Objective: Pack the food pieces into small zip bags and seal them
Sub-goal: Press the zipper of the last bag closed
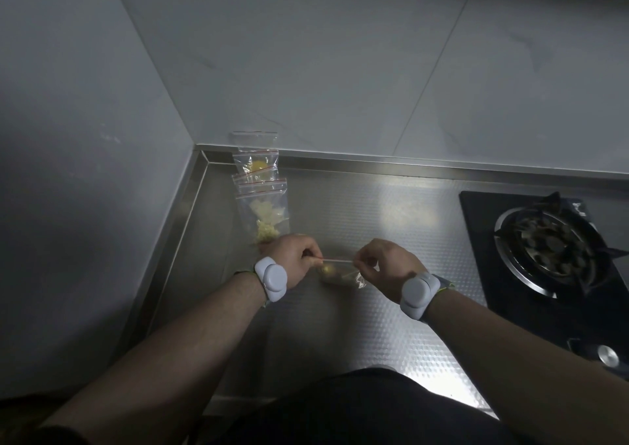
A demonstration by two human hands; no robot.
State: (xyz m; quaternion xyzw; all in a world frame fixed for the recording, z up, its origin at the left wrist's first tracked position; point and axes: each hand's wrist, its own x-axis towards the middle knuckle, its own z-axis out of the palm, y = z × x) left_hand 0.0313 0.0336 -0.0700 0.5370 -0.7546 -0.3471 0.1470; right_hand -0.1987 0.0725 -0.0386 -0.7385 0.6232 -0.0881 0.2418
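A small clear zip bag [340,272] with a red zip strip hangs just above the steel counter between my hands, with yellowish food pieces inside. My left hand [293,257] pinches the left end of the strip. My right hand [381,266] pinches the right end. Behind my left hand several filled zip bags lie in a row toward the wall: one with pale food pieces [265,221] and one with a yellow piece [257,165] leaning on the wall.
A black gas hob [551,247] with a burner occupies the counter's right side, its knob [608,356] near the front. Tiled walls close the back and left. The embossed steel counter [367,206] has a raised rim on the left.
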